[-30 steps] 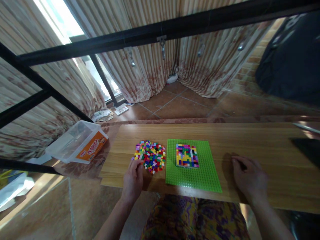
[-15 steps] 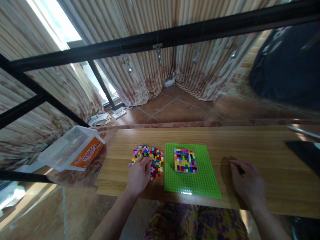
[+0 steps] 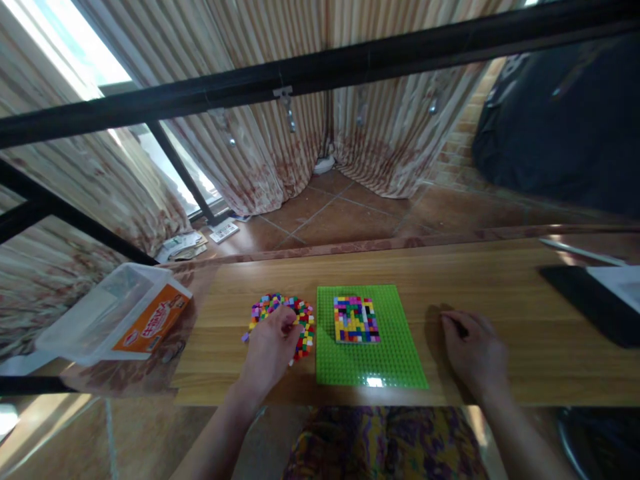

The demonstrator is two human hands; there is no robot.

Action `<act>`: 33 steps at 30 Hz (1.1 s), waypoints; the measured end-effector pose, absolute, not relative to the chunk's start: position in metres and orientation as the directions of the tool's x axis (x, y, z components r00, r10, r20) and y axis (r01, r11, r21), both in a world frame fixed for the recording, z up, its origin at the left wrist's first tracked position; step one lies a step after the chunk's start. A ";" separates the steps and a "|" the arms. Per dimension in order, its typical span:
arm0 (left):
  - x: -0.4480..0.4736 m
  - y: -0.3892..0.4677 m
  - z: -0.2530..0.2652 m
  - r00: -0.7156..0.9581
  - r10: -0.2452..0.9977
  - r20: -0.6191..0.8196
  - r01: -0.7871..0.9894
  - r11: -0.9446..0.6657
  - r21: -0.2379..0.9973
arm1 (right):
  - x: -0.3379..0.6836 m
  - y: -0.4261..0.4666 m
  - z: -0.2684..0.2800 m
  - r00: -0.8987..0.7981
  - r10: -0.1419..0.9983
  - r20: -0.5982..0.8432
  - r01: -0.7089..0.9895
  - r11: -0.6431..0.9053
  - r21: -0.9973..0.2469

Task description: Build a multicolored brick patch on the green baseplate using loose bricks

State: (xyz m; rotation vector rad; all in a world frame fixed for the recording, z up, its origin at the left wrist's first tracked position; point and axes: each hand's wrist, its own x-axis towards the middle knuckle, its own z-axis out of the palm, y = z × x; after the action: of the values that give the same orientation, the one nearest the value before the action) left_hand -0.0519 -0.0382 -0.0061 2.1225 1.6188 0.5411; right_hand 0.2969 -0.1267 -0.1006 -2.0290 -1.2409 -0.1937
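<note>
My left hand (image 3: 270,343) is over a pile of small coloured toy bricks (image 3: 305,320) and covers part of it. Thumb and forefinger are bent together in a pinch; whatever lies between them is too small or hidden to tell. Just right of the pile lies a green studded baseplate (image 3: 370,367). On it sits a flat square mosaic of multicoloured bricks (image 3: 357,320), set toward the plate's upper left. My right hand (image 3: 475,350) rests on the table right of the baseplate, its fingers loosely curled shut, and nothing shows in it.
The wooden table (image 3: 450,273) carries a dark flat object (image 3: 590,303) at its right end. A clear plastic box (image 3: 115,310) with an orange label stands off the table's left end. A black metal rail (image 3: 320,70) crosses in front of the curtains (image 3: 280,153).
The whole view has shifted, so the table things appear farther left. My left hand has moved slightly right over the pile, and its fingers have turned. The right hand stays in place, curled.
</note>
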 end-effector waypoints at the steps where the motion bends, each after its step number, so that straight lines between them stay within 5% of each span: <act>1: -0.045 -0.040 -0.006 0.280 0.956 0.089 0.759 -0.277 0.589 | 0.296 -0.126 -0.100 0.526 0.704 0.476 0.815 -0.258 -0.518; 10: 0.005 -0.043 -0.014 0.415 0.850 0.325 0.483 -0.509 0.713 | 0.292 -0.125 -0.096 0.541 0.701 0.465 0.799 -0.255 -0.545; 24: 0.031 -0.027 -0.024 0.574 0.726 0.380 0.593 -0.688 0.419 | 0.292 -0.123 -0.096 0.522 0.696 0.492 0.805 -0.211 -0.555; 33: 0.032 -0.023 -0.027 0.545 0.718 0.434 0.563 -0.696 0.446 | 0.293 -0.124 -0.096 0.504 0.708 0.496 0.815 -0.200 -0.543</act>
State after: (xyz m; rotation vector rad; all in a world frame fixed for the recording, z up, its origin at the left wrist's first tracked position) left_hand 0.0321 -0.0231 -0.0272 2.5294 1.0709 0.8833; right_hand 0.2929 -0.1239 -0.0959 -1.9559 -1.2510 -0.1727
